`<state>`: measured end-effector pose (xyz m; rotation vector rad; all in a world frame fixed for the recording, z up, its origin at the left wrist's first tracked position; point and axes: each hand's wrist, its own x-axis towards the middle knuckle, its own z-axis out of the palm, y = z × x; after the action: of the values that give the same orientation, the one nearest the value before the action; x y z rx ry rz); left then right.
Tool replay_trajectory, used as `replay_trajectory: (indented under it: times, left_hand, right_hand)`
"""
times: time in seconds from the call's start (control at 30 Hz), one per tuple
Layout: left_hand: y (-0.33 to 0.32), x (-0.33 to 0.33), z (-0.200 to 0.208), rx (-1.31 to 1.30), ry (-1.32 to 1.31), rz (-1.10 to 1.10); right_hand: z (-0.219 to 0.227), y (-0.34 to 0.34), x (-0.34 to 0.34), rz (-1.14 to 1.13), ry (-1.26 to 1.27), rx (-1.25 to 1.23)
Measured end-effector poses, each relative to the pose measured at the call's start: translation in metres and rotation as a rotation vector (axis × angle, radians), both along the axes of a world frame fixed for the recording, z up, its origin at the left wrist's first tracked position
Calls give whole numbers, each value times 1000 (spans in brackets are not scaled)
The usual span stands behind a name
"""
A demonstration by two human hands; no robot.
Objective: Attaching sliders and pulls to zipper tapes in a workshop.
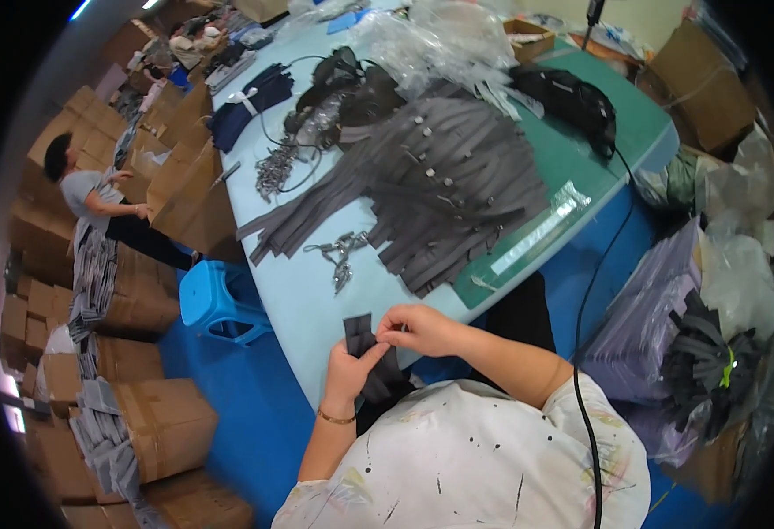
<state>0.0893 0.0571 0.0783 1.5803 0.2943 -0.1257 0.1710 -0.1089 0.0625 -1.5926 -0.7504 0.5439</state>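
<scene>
My left hand (344, 375) grips a dark grey strip (359, 329) that looks like zipper tape, close to the table's near edge. The strip runs down past my thumb toward my lap. At its right edge my right hand (420, 330) is closed in a pinch, thumb and forefinger together. Whatever lies between those fingertips is too small to make out. Just beyond my hands, a small cluster of silvery metal pieces (343, 256), apparently zipper sliders, lies on the table. Behind it spreads a large pile of dark grey strips (466, 176) with shiny metal bits on top.
The pale table (290, 291) has a green section (537, 256) on the right. Farther back lie a navy bundle (250, 106), more metal pieces (276, 167) and clear plastic bags (440, 40). A blue stool (215, 295), cartons (166, 423) and another person (96, 194) are leftward; a black cable (585, 388) hangs rightward.
</scene>
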Motion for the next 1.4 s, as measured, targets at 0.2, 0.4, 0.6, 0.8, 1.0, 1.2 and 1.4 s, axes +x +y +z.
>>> replay_trajectory:
  times: [0.2, 0.4, 0.6, 0.8, 1.0, 1.2, 1.4]
  left_hand:
    - [-1, -8, -3, -76, -31, -85]
    - [-16, 0, 7, -101, -135, -138]
    - [-12, 19, 17, 28, -93, -152]
    - [-28, 98, 26, 132, -281, -121]
    - [-28, 133, 26, 22, -129, -61]
    - [-32, 135, 9, -27, -426, 171]
    - [-40, 144, 34, 195, -475, 66]
  right_hand:
    - [0, -20, 9, -174, 86, 99]
    - [9, -17, -15, -256, 146, 169]
    - [32, -26, 25, -514, 151, 295]
    - [60, -42, 83, -699, 31, 332]
    - [54, -68, 141, -841, 7, 266]
    - [74, -62, 126, -682, 42, 289]
    - [98, -56, 115, -616, -89, 285]
